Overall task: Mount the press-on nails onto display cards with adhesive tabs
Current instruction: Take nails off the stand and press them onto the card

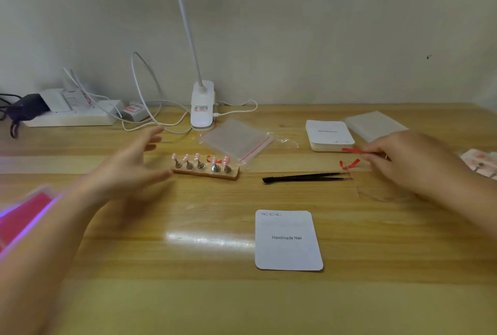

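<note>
Your right fingers [376, 152] pinch a red strip [351, 150]; whether it is an adhesive tab is unclear. Your left hand [134, 170] is spread and blurred, holding nothing, beside the wooden stand [205, 173] carrying pink nails [199, 157]. The display card [289, 240] lies alone near you, bare tabletop [188, 294] around it. Tweezers [306, 177] lie between the card and the stand.

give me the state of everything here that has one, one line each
left hand: open, fingers spread beside the wooden nail stand
right hand: pinching a red strip
wooden nail stand: flat on the table, five pink nails upright on pegs
black tweezers: lying unused
clear zip bag: lying flat
white "Handmade Nail" card: flat, no nails mounted
</note>
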